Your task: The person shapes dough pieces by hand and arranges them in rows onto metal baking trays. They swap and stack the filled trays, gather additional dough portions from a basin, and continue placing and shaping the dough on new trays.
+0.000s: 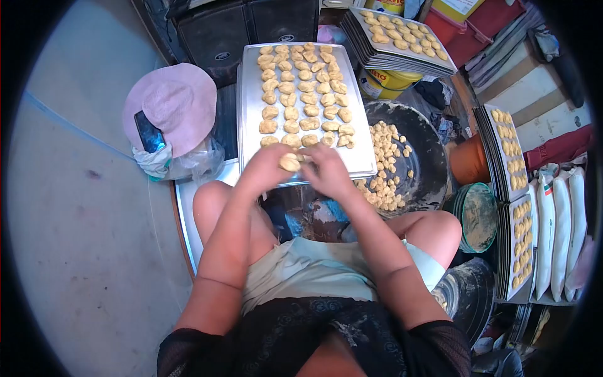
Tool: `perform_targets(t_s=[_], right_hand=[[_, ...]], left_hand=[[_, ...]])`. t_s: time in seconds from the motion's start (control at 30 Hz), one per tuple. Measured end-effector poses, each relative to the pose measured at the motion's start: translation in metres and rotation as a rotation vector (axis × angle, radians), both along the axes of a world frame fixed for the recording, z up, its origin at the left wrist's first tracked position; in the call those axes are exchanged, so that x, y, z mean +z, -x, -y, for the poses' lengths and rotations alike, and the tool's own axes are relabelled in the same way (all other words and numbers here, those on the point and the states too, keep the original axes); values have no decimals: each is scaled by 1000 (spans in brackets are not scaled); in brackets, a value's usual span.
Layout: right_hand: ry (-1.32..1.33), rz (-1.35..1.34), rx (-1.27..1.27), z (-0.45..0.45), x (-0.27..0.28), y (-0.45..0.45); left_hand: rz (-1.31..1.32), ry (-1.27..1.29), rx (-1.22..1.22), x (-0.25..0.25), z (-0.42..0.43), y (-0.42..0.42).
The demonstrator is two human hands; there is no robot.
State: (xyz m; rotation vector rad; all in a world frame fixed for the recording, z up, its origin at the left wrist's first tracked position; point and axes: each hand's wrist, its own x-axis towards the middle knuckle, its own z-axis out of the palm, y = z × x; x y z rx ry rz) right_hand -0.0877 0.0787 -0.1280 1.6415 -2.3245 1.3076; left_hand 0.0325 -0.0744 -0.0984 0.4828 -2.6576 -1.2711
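Rows of yellow dough pieces (308,97) lie on a metal tray (249,94) in front of me. At the tray's near edge, my left hand (267,168) is closed round a dough piece (289,163), which shows between its fingers and thumb. Close beside it on the right, my right hand (328,169) is bent inward over the tray's edge. Its fingertips are blurred, and I cannot make out whether anything is between them. A large black basin (427,151) with many small dough lumps (384,157) stands to the right of the tray.
A pink hat (169,103) with a phone (149,132) on it is at the left. Stacked trays of dough stand at the back right (402,34) and far right (512,151). Green round sieves (477,217) and white bags (559,232) are at the right.
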Motion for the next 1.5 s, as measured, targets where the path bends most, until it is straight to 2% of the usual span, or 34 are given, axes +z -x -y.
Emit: perform_targets(t_s=[0.03,0.1,0.23,0.27,0.3,0.37,0.4,0.5,0.53,0.57,0.63,0.77,0.9,0.93,1.03,1.07,1.17,1.27,1.4,1.47,1.5], right_hand=[[-39,45,17,4,7,-15],[-33,71,54,18,-8,-21],[-55,25,45,38,-8,-40],[-63,-89,67,39,-13,-38],[4,2,84,39,-8,-36],[142,176,122,37,6,-27],[76,417,117,32,26,-24],[154,480,258,31,44,-18],[86,485,254,31,44,-13],[98,611,248,31,39,-4],[122,862,238,32,30,9],[19,790,218,28,35,-4],[348,827,-9,28,11,-1],[292,821,-42,24,11,1],[-124,-8,52,14,-1,1],[-94,-39,34,13,-6,-4],[206,346,10,16,11,-12],[203,493,243,15,36,-16],[189,665,-12,4,6,18],[51,407,-2,-3,-4,25],[-20,282,-1,-7,-5,27]], left_hand=[[-62,-44,66,-2,9,-5],[-127,33,292,-1,19,-7],[-254,-536,467,9,33,-12],[-274,-708,477,12,31,-13],[-293,-878,485,14,31,-14],[-255,-1083,382,6,32,-14],[-218,-1174,342,4,31,-13],[-140,-1314,181,5,19,-9],[-130,-1354,154,5,18,-8],[-124,-1393,127,5,18,-7],[-109,-1324,166,11,16,-7],[-85,-1193,218,11,11,-5],[-141,-1019,284,11,17,-6],[-174,-972,390,22,14,-6],[-89,-953,358,18,29,-12],[-61,-907,312,16,29,-13],[-50,-901,278,8,12,-4],[19,-883,208,13,-5,-1],[3,-767,152,6,10,-2],[13,-720,149,-7,22,-7],[84,-603,118,-8,23,-9]])
